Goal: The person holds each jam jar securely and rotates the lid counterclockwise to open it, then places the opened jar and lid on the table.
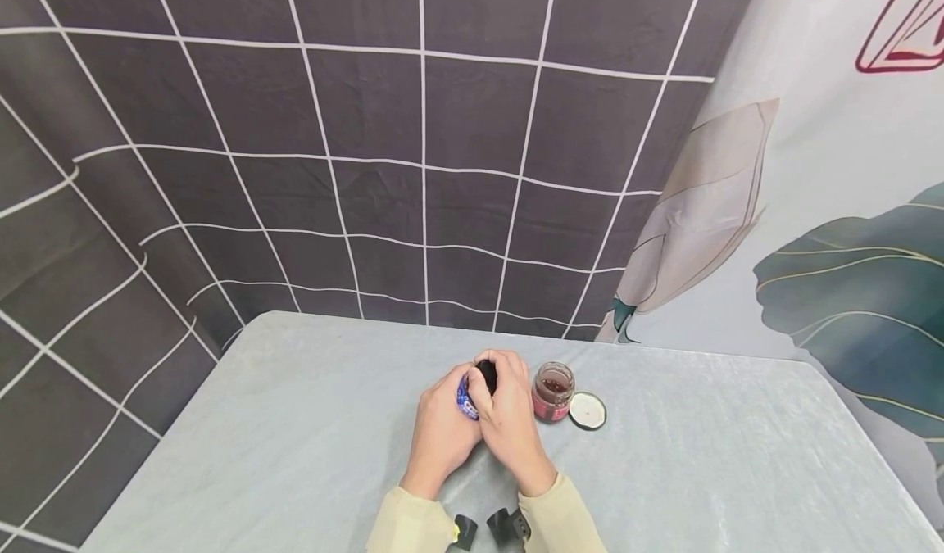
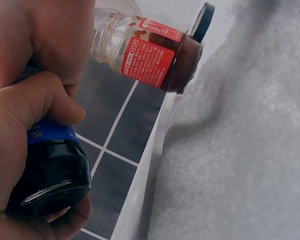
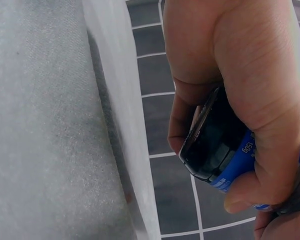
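Both hands are around a dark jar with a blue label (image 1: pixel 466 399) (image 2: pixel 52 131) (image 3: pixel 237 162), above the table. My left hand (image 1: pixel 445 430) (image 2: pixel 15 120) grips the jar's body, its thumb across the label. My right hand (image 1: pixel 512 418) (image 2: pixel 60 40) grips the black lid end (image 1: pixel 487 375), with its thumb lying over it. In both wrist views the glossy dark base of the jar shows, tilted. The fingers hide much of the jar and lid.
Right of the hands, an uncovered glass jar with a red label and dark red contents (image 1: pixel 551 401) (image 2: pixel 149 60) stands upright. A round lid, pale inside (image 1: pixel 587 410), lies beside it. A grey cloth (image 1: pixel 701 455) covers the table; a dark tile-patterned backdrop stands behind.
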The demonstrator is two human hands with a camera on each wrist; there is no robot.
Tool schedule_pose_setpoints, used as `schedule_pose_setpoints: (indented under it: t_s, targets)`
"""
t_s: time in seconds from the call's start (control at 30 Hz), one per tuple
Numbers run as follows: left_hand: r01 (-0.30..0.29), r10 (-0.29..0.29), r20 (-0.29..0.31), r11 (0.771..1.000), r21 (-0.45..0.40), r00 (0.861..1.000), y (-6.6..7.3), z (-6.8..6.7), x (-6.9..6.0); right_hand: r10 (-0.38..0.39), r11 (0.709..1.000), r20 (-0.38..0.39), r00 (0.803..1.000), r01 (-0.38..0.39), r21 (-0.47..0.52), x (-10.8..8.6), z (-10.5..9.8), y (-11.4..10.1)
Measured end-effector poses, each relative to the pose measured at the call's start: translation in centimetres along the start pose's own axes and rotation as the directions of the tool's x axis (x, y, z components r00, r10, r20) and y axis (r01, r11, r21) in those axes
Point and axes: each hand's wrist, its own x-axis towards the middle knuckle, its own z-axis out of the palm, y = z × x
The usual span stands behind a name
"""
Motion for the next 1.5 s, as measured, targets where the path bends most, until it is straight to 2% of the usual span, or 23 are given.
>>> schedule_pose_setpoints:
  t_s: [0.73, 1.07, 1.5]
  targets:
    - [-0.020, 0.020, 0.000, 1.000, -0.018, 1.000, -0.11, 0.00, 0.07, -0.044, 0.999, 0.005, 0.999, 0.044, -0.012, 0.19, -0.06, 0.54]
    - [0.002, -0.002, 0.016, 1.000, -0.016, 1.000, -0.08, -0.10, 0.00, -0.026, 1.000, 0.029, 0.999, 0.026, 0.004, 0.14, -0.21, 0.22]
    - [-0.019, 0.019, 0.003, 1.000, -0.016, 1.000, -0.08, -0.10, 0.04, -0.035, 0.999, 0.032, 0.999, 0.035, 0.004, 0.22, -0.28, 0.14]
